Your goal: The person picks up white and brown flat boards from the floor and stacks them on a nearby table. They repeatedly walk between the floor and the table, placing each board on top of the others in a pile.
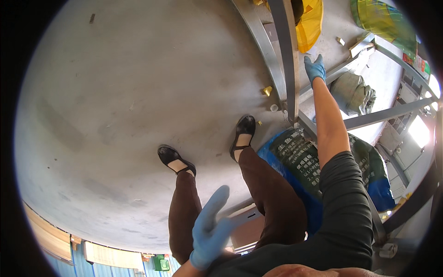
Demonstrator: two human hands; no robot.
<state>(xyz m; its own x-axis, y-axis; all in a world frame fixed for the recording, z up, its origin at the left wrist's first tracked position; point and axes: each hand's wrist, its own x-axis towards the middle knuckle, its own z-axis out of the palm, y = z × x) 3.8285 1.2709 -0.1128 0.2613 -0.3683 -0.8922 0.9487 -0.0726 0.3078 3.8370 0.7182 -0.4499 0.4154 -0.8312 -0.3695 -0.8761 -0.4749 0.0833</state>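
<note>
My right hand [315, 70], in a light blue glove, stretches out past a grey metal frame [291, 60]. Its fingers are spread and nothing shows in them. Just beyond the fingertips is a bright yellow bag [310, 27], apart from the hand. Close to my body, my left hand [210, 234], also gloved in blue, hovers in front of my legs. Thumb and fingers stand apart there, slightly blurred, holding nothing. Beneath my right arm lies a large dark green and blue printed sack [295, 157].
Grey metal bars [387, 114] cross the right side. Behind them sits a crumpled olive sack [353, 94]. A green and yellow bag [385, 23] lies at the far right. Small yellow scraps [267, 90] and a white round piece [274, 108] dot the concrete floor [138, 101].
</note>
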